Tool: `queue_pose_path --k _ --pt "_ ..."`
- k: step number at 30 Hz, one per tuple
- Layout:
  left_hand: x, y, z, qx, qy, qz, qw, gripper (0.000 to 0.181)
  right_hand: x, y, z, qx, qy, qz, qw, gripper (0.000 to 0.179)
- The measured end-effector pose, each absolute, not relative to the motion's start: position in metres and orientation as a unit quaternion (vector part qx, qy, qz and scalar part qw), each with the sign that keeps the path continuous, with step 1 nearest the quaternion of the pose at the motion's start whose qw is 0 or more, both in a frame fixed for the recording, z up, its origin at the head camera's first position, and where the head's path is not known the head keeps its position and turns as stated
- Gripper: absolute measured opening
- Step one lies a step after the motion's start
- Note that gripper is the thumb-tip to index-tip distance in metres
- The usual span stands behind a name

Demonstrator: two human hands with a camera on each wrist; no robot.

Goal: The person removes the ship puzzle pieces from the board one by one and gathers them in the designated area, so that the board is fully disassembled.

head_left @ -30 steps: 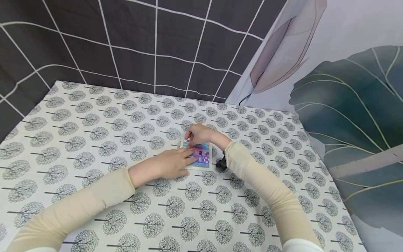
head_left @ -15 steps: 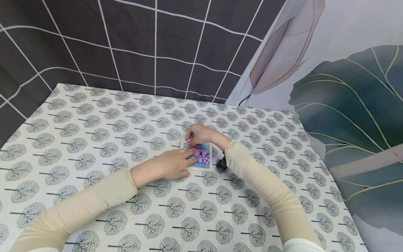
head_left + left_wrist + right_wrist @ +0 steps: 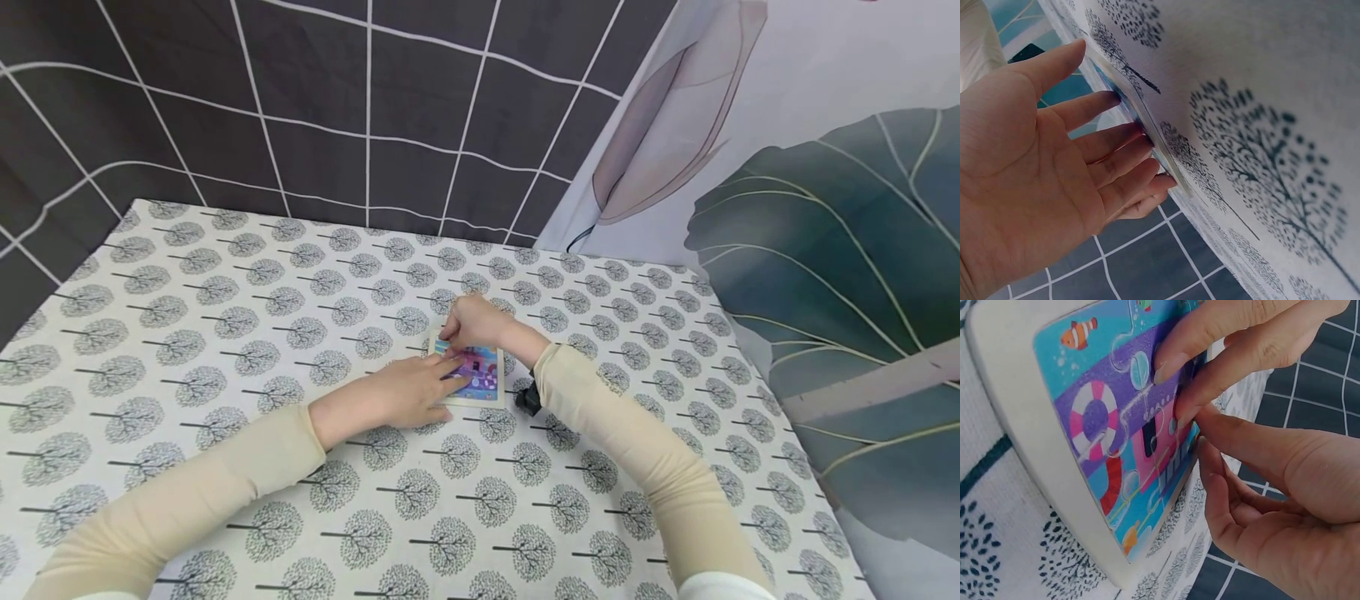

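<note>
My left hand (image 3: 411, 390) has fingers spread on the puzzle (image 3: 1125, 428), right hand (image 3: 477, 322) pinching its far corner; I'd press lightly tbh.

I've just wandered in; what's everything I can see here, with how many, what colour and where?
Puzzle: one, blue, purple and pink with a cream rim, lying on the tablecloth under the hands
Tablecloth: one, white with dark tree prints, covering the table
Backdrop: one, dark grey with white grid lines, behind the table
Leaf-print hanging: one, white with teal and dusky pink leaves, at the right
Small device: one, black, at the right wrist
Sleeves: two, beige, one on each forearm
Left hand: one, bare, fingers spread on the puzzle
Right hand: one, bare, pinching at the puzzle's far left corner
</note>
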State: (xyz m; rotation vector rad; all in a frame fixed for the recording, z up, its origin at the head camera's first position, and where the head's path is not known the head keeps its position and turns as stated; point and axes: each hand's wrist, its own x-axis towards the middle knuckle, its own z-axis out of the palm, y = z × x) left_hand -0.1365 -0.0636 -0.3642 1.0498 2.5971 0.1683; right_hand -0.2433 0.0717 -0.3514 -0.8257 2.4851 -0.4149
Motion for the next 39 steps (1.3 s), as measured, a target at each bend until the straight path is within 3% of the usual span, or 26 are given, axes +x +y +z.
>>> queue_pose_path --k 24,39 --pt "-0.1386 -0.0662 -0.3662 0.377 0.91 0.059 0.163 0.061 -0.249 0.0704 -0.3559 -0.283 0.903 -0.165 0.279 0.035" --pt "-0.1387 -0.0642 -0.3634 0.37 0.908 0.076 0.181 0.062 -0.2509 0.0803 -0.3598 -0.336 0.885 -0.198 0.253 0.027"
